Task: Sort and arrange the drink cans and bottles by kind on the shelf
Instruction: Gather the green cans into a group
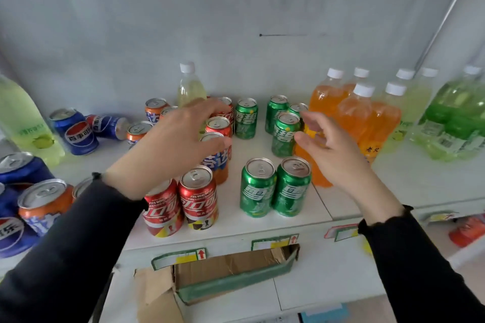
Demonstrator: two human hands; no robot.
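A shop; a white display shelf (275, 220) carries price-tag holders (179, 257) along its front edge; soft drink cans (258, 186) and bottles (354, 113) stand in multiples.

Six green cans (258, 187), four orange bottles (354, 113)
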